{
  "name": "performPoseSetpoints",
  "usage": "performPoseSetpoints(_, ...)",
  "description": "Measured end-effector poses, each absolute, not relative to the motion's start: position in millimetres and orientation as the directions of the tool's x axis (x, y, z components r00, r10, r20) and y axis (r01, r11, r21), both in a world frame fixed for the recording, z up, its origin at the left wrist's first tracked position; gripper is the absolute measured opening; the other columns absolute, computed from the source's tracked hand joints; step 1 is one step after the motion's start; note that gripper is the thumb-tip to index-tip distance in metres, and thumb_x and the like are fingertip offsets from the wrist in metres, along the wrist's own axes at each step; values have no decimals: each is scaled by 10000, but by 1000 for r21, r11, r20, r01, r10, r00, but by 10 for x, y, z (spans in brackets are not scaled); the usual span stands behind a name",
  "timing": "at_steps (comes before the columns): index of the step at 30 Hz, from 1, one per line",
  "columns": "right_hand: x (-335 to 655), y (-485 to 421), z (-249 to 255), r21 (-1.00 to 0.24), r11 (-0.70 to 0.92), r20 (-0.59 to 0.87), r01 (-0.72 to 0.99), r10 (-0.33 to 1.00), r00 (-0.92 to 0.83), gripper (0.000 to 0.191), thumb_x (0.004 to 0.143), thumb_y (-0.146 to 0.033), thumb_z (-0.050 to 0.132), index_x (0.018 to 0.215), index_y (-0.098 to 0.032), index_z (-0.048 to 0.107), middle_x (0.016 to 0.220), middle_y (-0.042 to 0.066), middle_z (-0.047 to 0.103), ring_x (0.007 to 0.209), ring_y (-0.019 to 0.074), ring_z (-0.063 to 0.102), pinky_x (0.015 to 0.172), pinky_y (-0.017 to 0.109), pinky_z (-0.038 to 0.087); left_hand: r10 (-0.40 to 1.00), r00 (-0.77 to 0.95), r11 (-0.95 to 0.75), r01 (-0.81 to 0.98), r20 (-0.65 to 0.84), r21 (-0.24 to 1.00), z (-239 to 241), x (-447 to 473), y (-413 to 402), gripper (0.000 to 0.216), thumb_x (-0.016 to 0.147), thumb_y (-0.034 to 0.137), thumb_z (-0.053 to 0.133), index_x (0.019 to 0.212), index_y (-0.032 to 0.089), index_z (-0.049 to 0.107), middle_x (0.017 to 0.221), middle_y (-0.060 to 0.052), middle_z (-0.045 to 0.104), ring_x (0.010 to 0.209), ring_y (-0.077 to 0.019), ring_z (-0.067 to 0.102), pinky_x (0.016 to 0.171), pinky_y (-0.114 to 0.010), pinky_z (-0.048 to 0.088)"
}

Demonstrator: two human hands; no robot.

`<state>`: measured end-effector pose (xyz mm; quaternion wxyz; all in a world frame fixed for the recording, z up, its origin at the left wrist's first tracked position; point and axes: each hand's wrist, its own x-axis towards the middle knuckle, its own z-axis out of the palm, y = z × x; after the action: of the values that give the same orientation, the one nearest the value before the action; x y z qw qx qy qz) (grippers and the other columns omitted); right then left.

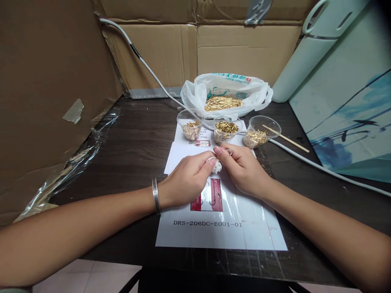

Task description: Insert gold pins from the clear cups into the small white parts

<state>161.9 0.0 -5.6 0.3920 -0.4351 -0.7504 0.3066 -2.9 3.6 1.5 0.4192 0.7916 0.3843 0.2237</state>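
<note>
My left hand (189, 175), with a silver bracelet at the wrist, is closed around a crumpled white wad (216, 167) that looks like tissue. My right hand (244, 165), a ring on one finger, is pinched shut against the left fingertips just above the wad; whatever it holds is too small or hidden to name. Both hands are over a printed white sheet (207, 236). Just beyond them stand three clear plastic cups: the left cup (192, 132), the middle cup (225, 132) and the right cup (255, 136), each holding small gold-coloured metal pieces.
A white plastic bag (195, 95) of longer gold-coloured pins (224, 103) lies open behind the cups. A wooden stick (290, 142) leans on the right cup. A white cable (152, 73) crosses the dark table (131, 134). Cardboard walls (165, 53) and a pale cylinder (301, 65) border it.
</note>
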Motion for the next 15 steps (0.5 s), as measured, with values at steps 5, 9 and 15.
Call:
performPoseSetpoints(5, 1638, -4, -100, -909, 324, 275, 261, 939, -207, 397, 944, -396, 392, 612, -179, 384, 570, -42, 377, 522, 72, 344, 508, 247, 286, 807, 589, -313, 349, 53, 883, 16, -28, 43, 308, 958, 323, 334, 700, 160, 382, 641, 40, 353, 611, -88, 314, 580, -265, 286)
performPoseSetpoints(9, 1672, 11, -135, -956, 272, 257, 107, 958, -130, 263, 948, -394, 377, 865, -199, 532, 670, -25, 507, 530, 83, 459, 493, 244, 347, 829, 556, -267, 300, 59, 916, 21, -32, 43, 294, 955, 323, 341, 736, 154, 440, 650, 34, 371, 611, -89, 329, 586, -263, 296)
performPoseSetpoints(15, 1704, -1, -82, -885, 389, 346, 255, 917, -197, 93, 848, -278, 586, 884, -196, 612, 697, -33, 513, 512, 55, 387, 470, 220, 306, 845, 529, -252, 261, 80, 932, 38, -24, 30, 294, 946, 304, 361, 695, 157, 404, 638, 35, 355, 600, -91, 322, 590, -260, 291)
